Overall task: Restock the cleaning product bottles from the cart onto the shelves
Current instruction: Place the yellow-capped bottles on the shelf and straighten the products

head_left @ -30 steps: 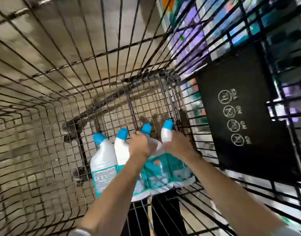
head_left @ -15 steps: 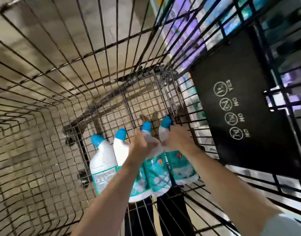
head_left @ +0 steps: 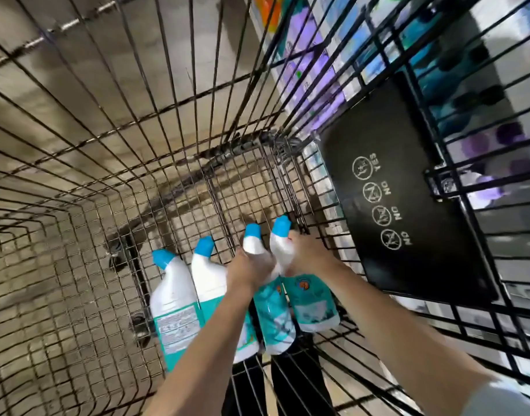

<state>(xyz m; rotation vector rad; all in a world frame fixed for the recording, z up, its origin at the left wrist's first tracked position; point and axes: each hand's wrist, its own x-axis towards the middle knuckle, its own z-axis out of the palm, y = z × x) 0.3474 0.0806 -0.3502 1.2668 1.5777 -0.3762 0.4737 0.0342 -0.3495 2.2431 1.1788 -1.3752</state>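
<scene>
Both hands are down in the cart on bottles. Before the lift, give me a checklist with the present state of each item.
1. Left hand gripping the neck of the third bottle from the left: ok.
2. Right hand gripping the neck of the rightmost bottle: ok.
3. Blue caps seated on both held bottles: ok.
4. Held bottles free of the two loose bottles lying beside them: cannot tell, the left forearm covers where they meet.
5. Space ready on the shelves: cannot tell, they are blurred behind the wire of the cart.
</scene>
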